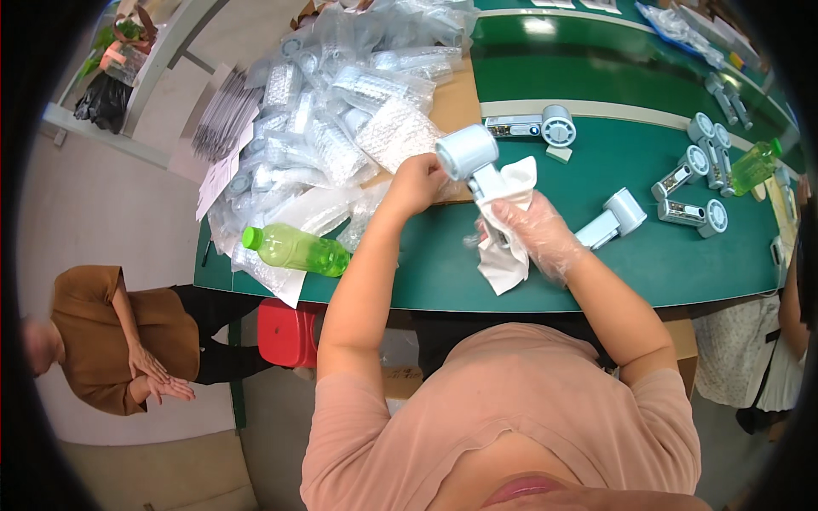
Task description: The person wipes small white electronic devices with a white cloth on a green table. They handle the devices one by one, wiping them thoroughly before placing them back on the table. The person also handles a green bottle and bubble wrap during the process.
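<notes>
A light blue handheld fan (467, 152) is tilted over the table, its round head up and to the left. My right hand (538, 232), in a clear plastic glove, grips its handle through a white cloth (504, 264). My left hand (417, 184) has its fingers curled together beside the fan head, at the lower edge of a bubble-wrap bag (399, 134). What those fingers hold, if anything, is hidden. Just right of my gloved hand lies another light blue fan (626, 212). Behind the held one, a fan with an uncovered handle (558, 128) rests near a small pale block (559, 154).
Bubble-wrapped packages (332, 94) are heaped at the left on cardboard (456, 94). A green bottle (298, 249) lies by my left forearm; another bottle (755, 167) stands at right near several fans (684, 175). A red stool (285, 334) and a person (128, 328) are beyond the table's left end.
</notes>
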### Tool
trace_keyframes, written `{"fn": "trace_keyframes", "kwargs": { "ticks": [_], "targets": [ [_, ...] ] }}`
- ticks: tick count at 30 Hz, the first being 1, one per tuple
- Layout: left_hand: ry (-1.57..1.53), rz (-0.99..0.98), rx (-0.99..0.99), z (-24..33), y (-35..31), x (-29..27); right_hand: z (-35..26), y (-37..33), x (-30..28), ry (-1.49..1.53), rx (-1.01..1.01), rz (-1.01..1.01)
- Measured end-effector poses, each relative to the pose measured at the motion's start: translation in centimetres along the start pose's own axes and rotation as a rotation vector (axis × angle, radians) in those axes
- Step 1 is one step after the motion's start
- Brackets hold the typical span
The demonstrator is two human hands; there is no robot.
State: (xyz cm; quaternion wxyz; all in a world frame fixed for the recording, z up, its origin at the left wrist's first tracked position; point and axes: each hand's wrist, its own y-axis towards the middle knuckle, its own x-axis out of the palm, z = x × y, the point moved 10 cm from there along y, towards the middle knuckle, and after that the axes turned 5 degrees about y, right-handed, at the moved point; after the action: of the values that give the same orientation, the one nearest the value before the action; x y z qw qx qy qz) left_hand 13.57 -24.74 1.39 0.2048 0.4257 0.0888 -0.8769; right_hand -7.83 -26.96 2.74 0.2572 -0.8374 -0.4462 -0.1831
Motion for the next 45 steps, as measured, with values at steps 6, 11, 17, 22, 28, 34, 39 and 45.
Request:
{"fn": "trace_keyframes", "kwargs": {
  "ticks": [6, 11, 17, 22, 28, 34, 39, 45],
  "targets": [
    [-0.440, -0.080, -0.294, -5.6, -0.3, 0.6, 3.0, 1.2, -1.2, -0.140, 0.100, 0.060],
    [-0.329, 0.001, -0.136, -4.0, -0.6, -0.4, 2.8, 1.1, -0.3, -0.416, 0.158, 0.028],
    [0.234, 0.296, 0.107, 4.4, 0.5, -0.2, 2.5, 2.1, -1.9, -0.496, 0.055, -0.001],
    [0.540, 0.304, 0.176, 8.9, -3.2, 0.0, 3.0, 2.5, -1.6, -0.362, 0.019, 0.016],
    [0.633, 0.272, 0.119, 9.8, -3.4, 0.8, 2.7, 2.1, -1.9, -0.278, 0.016, 0.055],
    [0.542, 0.032, 0.173, 12.1, -4.2, 2.6, 1.8, 2.5, -0.3, -0.177, -0.057, -0.012],
    [0.280, 0.480, 0.504, 12.5, -7.9, -2.4, 0.0, 2.6, -1.6, -0.113, -0.402, -0.104],
    [-0.077, 0.751, 0.445, 8.7, -8.3, -3.7, -0.6, 2.0, -0.7, -0.049, -0.386, -0.075]
  ]
}}
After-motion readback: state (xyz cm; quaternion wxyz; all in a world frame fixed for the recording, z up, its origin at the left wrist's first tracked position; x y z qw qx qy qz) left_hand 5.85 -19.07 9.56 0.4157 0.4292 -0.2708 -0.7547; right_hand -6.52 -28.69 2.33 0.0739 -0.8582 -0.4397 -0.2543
